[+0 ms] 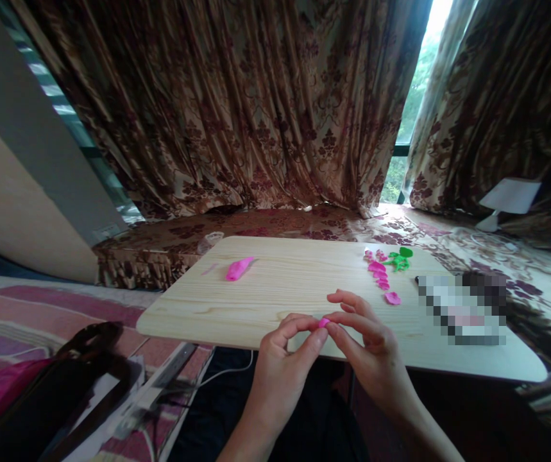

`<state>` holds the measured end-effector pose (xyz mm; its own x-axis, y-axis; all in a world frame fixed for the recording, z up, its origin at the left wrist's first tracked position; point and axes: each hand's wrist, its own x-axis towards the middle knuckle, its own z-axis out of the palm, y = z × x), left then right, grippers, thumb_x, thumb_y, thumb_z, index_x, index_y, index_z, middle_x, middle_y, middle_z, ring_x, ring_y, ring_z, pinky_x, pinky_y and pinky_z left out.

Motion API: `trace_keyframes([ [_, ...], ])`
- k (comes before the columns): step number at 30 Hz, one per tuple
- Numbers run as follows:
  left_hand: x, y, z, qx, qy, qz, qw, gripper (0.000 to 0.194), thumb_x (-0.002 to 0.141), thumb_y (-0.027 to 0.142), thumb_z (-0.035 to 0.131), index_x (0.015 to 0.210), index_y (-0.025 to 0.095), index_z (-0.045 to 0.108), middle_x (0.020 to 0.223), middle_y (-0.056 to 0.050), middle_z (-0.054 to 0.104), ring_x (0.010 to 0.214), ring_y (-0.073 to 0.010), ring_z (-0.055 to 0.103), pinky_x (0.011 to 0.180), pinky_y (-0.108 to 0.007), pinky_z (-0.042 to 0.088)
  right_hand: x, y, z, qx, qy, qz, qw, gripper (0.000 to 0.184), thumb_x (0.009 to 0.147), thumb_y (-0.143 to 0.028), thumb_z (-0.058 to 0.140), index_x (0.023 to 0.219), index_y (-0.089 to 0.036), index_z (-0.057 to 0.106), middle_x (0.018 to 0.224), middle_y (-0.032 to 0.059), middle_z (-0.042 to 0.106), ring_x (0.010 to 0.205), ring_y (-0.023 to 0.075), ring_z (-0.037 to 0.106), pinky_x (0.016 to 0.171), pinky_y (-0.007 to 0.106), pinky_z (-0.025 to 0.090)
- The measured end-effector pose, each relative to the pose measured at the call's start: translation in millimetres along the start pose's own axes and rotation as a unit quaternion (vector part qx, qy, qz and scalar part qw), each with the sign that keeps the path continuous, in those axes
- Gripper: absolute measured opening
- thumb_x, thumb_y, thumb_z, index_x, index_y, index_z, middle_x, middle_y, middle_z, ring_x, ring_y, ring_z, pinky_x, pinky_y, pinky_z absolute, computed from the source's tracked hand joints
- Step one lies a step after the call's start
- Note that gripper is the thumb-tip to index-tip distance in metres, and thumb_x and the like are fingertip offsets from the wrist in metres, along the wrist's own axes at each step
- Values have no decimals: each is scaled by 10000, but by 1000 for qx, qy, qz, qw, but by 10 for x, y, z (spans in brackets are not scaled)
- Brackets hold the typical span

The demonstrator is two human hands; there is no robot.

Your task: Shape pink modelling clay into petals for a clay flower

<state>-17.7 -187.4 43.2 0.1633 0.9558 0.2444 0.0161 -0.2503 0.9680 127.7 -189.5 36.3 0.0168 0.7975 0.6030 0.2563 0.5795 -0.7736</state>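
Observation:
Between the fingertips of both hands is a small pink piece of modelling clay, held just above the near edge of the table. My left hand pinches it from the left with thumb and forefinger. From the other side my right hand pinches it too, its other fingers lifted away. A larger pink lump of clay lies at the table's left. Pink petal-shaped pieces form a rough column on the right, with one separate pink petal nearer me. Beside them are green leaf-like pieces.
The pale wooden table has rounded corners. A blurred-out object rests on its right side. Beyond the left corner stands a clear plastic container. A white lamp is at far right; a power strip and dark bag are at lower left.

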Motion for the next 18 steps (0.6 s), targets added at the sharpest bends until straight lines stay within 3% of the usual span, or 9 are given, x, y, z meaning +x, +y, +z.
trace_keyframes([
  [6, 5, -14, -24, 10, 5, -5, 1000, 144, 816, 291, 568, 864, 191, 659, 907, -23, 636, 923, -169, 569, 858, -269, 400, 33, -27, -33, 9, -49, 21, 999, 222, 856, -187, 536, 1048, -235, 638, 1197, 65, 535, 1157, 207, 465, 1005, 393, 353],
  [13, -1, 29, -36, 25, -27, 6, 999, 188, 832, 255, 541, 962, 201, 666, 980, -36, 631, 958, -175, 562, 884, -282, 396, 42, 14, 24, 16, -27, 30, 999, 109, 843, -194, 565, 885, -216, 662, 1118, 55, 566, 1093, 198, 509, 970, 370, 380],
  [18, 1, 25, -17, 12, -24, -2, 1000, 160, 824, 258, 551, 921, 201, 664, 955, -28, 646, 947, -175, 570, 883, -279, 392, 37, 10, 47, -5, -8, 15, 1000, 86, 840, -188, 567, 837, -207, 651, 1078, 54, 577, 1085, 201, 509, 979, 380, 366],
])
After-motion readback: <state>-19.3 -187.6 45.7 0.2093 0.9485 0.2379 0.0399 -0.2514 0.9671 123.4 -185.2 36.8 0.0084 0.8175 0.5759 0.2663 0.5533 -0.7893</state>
